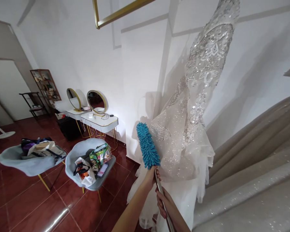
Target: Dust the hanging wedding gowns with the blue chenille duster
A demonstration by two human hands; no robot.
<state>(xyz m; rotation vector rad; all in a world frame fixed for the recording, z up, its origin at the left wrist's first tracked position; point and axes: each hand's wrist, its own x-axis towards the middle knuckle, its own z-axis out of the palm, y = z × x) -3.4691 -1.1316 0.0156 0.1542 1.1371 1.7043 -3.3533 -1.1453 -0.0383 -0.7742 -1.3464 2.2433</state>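
Note:
A duster with a fluffy blue head (147,146) and a thin metal handle (161,190) tilts up and to the left in front of a sequined white dress (193,129). Close below the blue head, my left hand (152,175) is closed on the duster. Lower down, my right hand (164,202) wraps round the handle. The blue head is beside the left side of the dress's skirt; whether it touches the fabric I cannot tell.
A pale beige sparkling gown (261,180) spreads at the right. Two light blue chairs (81,151) holding bags stand at the left, before white dressing tables (103,121) with round mirrors (96,101). A gold rail (123,12) hangs overhead.

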